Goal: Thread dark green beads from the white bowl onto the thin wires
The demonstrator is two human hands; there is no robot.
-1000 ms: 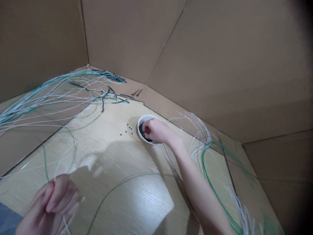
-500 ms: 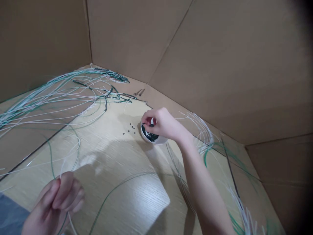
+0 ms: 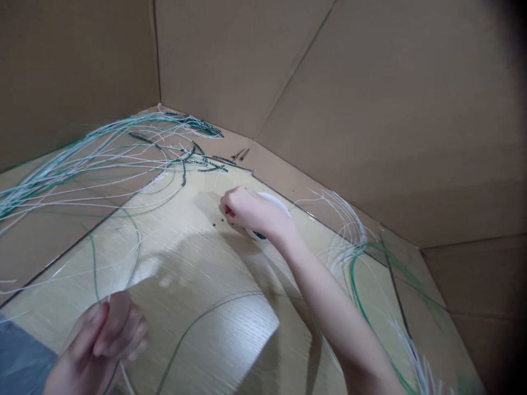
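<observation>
My right hand [image 3: 247, 211] is pinched at the fingertips just left of a small white bowl [image 3: 275, 199], covering most of it. Only the rim and a few dark beads in the bowl show. Several loose dark beads [image 3: 216, 224] lie on the table right beside those fingertips. Whether the fingers hold a bead is hidden. At the lower left, my left hand [image 3: 105, 340] is curled around a thin cord [image 3: 95, 263], which rises from my fingers across the table.
Tall cardboard walls [image 3: 288, 82] enclose a pale wood-grain board [image 3: 197, 263]. Long white and green cords, some strung with dark beads [image 3: 185, 160], sprawl at the far left. More white and green strands [image 3: 354, 236] lie to the right. A grey sleeve or cloth [image 3: 20, 362] shows at the lower left corner.
My right hand has moved left from above the bowl to the loose beads and now hides most of the bowl. My left hand has stayed nearly still.
</observation>
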